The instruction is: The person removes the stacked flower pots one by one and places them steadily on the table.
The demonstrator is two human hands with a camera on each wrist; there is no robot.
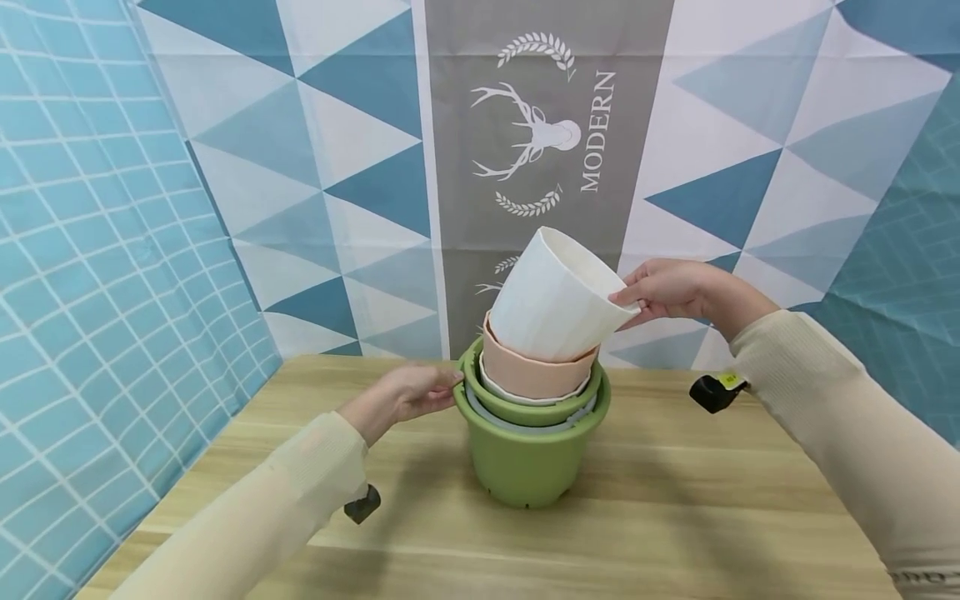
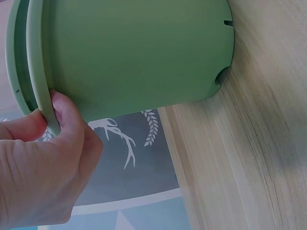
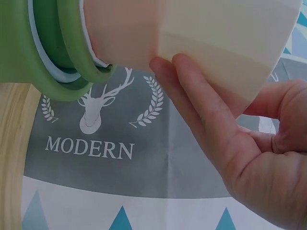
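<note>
A nested stack of flowerpots stands on the wooden table. Its outermost green pot (image 1: pixel 528 471) sits upright, with a grey rim and a second green pot (image 1: pixel 525 410) inside. Above these come a white rim and a pink pot (image 1: pixel 528 371). The topmost white pot (image 1: pixel 547 300) tilts to the right, its lower end within the pink one. My left hand (image 1: pixel 416 390) pinches the outer green pot's rim (image 2: pixel 41 62) between thumb and fingers. With my right hand (image 1: pixel 667 292) I grip the white pot's rim, thumb at its edge and fingers along the outside wall (image 3: pixel 206 57).
The wooden table (image 1: pixel 690 500) extends around the stack. Behind it hangs a patterned cloth (image 1: pixel 360 167) with triangles and a deer print. A blue tiled-pattern sheet (image 1: pixel 97 250) borders the left side.
</note>
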